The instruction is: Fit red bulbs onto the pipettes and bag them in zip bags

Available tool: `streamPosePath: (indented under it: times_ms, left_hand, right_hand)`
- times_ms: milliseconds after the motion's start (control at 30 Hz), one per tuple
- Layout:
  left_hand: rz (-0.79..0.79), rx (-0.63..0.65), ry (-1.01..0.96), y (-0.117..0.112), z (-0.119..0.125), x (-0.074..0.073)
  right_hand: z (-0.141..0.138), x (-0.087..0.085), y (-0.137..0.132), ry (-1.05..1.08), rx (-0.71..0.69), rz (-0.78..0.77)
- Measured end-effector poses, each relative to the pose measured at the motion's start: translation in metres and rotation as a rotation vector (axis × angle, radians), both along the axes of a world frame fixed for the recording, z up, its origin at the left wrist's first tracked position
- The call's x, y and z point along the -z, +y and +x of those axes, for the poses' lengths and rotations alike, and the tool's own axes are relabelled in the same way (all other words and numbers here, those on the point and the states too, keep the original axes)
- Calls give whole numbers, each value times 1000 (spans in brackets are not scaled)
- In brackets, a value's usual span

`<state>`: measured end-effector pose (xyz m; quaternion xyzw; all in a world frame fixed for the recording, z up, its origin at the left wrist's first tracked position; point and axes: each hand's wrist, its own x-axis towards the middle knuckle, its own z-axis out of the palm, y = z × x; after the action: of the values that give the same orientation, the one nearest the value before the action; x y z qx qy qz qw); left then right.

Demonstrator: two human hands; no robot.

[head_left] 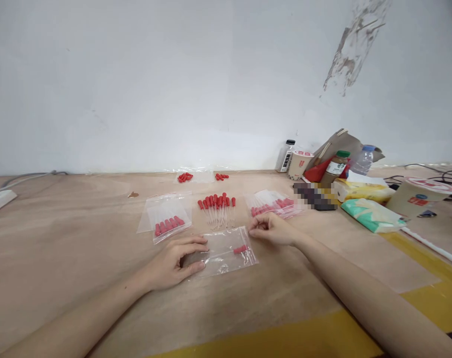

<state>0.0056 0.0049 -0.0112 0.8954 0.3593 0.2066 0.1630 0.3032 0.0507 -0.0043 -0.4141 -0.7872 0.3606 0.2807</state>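
Observation:
A clear zip bag (218, 256) lies flat before me, with one red-bulbed dropper (240, 249) inside near its right end. My left hand (177, 261) rests on the bag's left end, thumb and fingers spread. At the upper right corner of the bag is my right hand (268, 228), its fingers curled into a pinch; whether they grip the bag's edge I cannot tell. Just beyond the bag, a bunch of loose droppers (219, 201) has bulbs pointing away from me. Filled bags of droppers lie at left (169, 226) and right (274, 204).
Loose red bulbs (185, 177) lie on plastic near the wall. To the right stand a paper cup (299, 164), bottles (336, 168), tissue packs (373, 215) and a large tub (419, 196). A dark, partly blurred object (315, 197) lies beside them. A power strip (0, 201) sits far left.

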Motion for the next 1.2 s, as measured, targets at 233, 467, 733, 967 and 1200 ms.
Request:
streamPosePath:
  times_ms: [233,467,733,967,1200]
  left_hand:
    - [4,46,45,1,-2,2]
    - [23,66,79,-1,-3,1]
    - [67,63,59,-1,-2,3]
    - [72,55,56,-1,-1,2]
    - [29,55,104,-2,-4,-1]
  right_hand:
    - [-48,-12,55,-364,526,124]
    - [-79,-1,89,-398,670,18]
    - [-34,-13,56,-2,567,246]
    - [6,12,14,568,589,136]
    - [-1,24,2,818,614,-20]
